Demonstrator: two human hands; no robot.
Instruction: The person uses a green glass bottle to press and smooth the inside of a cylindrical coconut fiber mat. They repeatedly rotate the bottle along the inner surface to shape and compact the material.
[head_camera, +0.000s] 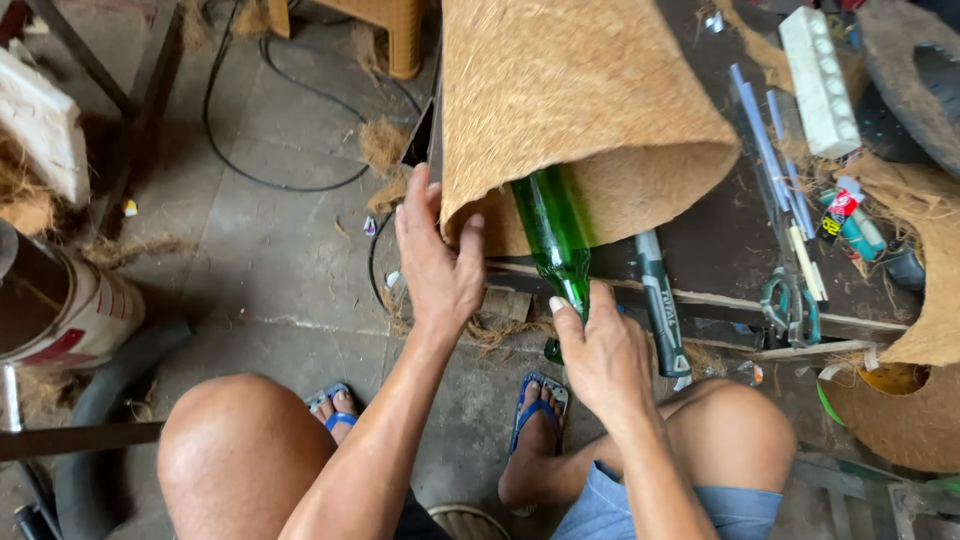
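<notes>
Right hand (600, 355) grips green bottle's (552, 235) neck; left hand (437, 265) pinches coir sheet's (570, 110) rolled edge.

A dark workbench (715, 235) carries the things. The rolled coir mat (570, 90) lies across its left part. Right of the mat lie blue rods (770, 150), a white block (820, 75), scissors (790, 305) and markers (850, 215). Just below the mat a dark-handled tool (660, 305) juts over the bench's wooden edge, and loose fibre is scattered further right.
</notes>
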